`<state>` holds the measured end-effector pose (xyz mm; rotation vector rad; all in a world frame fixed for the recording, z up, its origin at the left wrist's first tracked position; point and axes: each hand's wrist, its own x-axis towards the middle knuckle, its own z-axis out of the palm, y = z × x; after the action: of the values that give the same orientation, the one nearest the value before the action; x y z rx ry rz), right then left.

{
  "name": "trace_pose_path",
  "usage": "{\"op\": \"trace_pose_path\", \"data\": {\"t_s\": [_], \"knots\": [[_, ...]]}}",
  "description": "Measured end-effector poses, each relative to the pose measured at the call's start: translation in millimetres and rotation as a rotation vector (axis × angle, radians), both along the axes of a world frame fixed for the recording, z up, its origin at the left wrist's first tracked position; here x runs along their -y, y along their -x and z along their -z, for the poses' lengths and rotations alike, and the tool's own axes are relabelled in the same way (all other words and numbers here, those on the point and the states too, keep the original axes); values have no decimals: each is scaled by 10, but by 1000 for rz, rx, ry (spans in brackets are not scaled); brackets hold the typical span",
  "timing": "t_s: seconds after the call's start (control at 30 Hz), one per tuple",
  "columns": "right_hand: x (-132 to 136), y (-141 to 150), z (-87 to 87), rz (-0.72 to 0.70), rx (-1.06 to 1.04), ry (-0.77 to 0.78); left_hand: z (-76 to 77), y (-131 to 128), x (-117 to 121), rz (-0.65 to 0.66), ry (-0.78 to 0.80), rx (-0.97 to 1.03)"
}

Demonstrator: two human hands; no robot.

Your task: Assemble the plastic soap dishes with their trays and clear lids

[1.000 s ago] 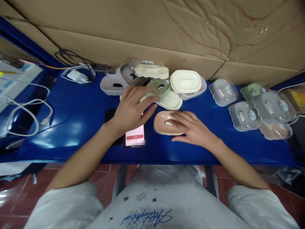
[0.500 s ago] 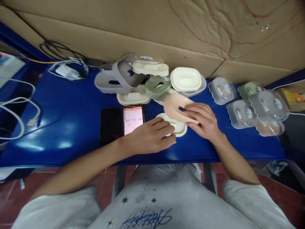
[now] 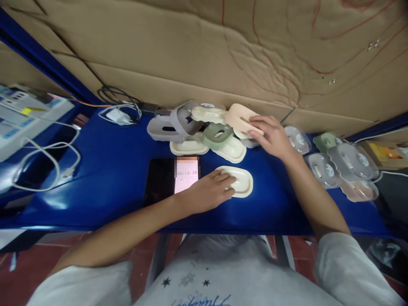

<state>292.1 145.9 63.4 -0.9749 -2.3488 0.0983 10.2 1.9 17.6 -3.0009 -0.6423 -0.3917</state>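
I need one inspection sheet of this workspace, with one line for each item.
Surface: blue tabletop, glossy, with light reflections.
Work things: cream tray at the front; peach piece with a slot; grey holders and green holder piled behind; clear-lidded boxes at the right.
Clutter: lit phone beside a flat black item.
Hands: left hand touches the cream tray, grip unclear; right hand holds the peach piece.
Cables: white cable loose at the left; white adapter among coiled cables.
Surroundings: brown board behind; red tiled floor.
Spills: nothing seen.
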Motion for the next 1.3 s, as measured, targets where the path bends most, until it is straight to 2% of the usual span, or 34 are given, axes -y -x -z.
{"op": "trace_pose_path", "data": {"t_s": [0.17, 0.27, 0.33, 0.4, 0.47, 0.53, 0.6, 0.67, 0.73, 0.8, 0.9, 1.0, 1.1, 1.3], "knots": [[-343, 33, -156, -28, -60, 74, 64, -7, -3, 17, 42, 20], [-392, -1, -175, -22, -72, 89, 85, -31, -3, 10, 71, 50], [-385, -38, -176, -30, -57, 98, 29, -34, -6, 11, 99, 104], [-365, -84, -181, -39, -35, 124, -115, -4, -20, 17, 141, 198], [-343, -133, -189, -43, -4, 162, -335, 81, -56, 9, 176, 333], [-330, -177, -192, -43, 44, 210, -580, 233, -126, -41, 131, 504], [-329, -209, -180, -36, 93, 253, -774, 446, -241, -189, 20, 593], [-339, -225, -151, -28, 121, 271, -858, 701, -397, -392, -119, 583], [-352, -223, -117, -34, 117, 254, -820, 964, -574, -589, -207, 522], [-352, -201, -99, -54, 96, 221, -694, 1195, -736, -802, -199, 426], [-322, -143, -134, -83, 62, 173, -474, 1409, -898, -922, -95, 321], [-280, -77, -213, -59, 39, 135, -344, 1474, -987, -962, -74, 318], [-267, -36, -267, -36, 0, 103, -304, 1491, -1085, -972, -43, 323], [-316, -72, -214, -21, -24, 56, -243, 1526, -1293, -927, -15, 345]]}}
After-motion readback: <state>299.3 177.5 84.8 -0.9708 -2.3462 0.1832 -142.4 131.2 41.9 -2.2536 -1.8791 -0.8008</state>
